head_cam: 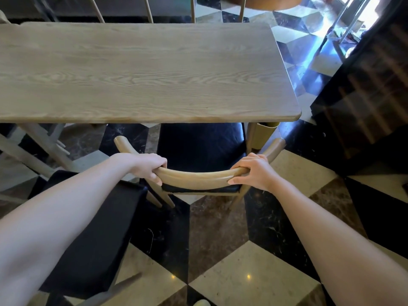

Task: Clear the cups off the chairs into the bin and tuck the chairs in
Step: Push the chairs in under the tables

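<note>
A wooden chair with a curved backrest [196, 178] and a black seat [198, 146] stands in front of me, its seat partly under the wooden table [141, 71]. My left hand [150, 167] grips the left part of the backrest. My right hand [254, 171] grips the right part. The seat has nothing on it. No cup and no bin are in view.
A second chair with a black seat [95, 235] stands at my lower left, beneath my left arm. More chair backs [192, 7] show beyond the table's far edge. A dark cabinet [364, 96] stands at the right. The floor is checkered marble [220, 250].
</note>
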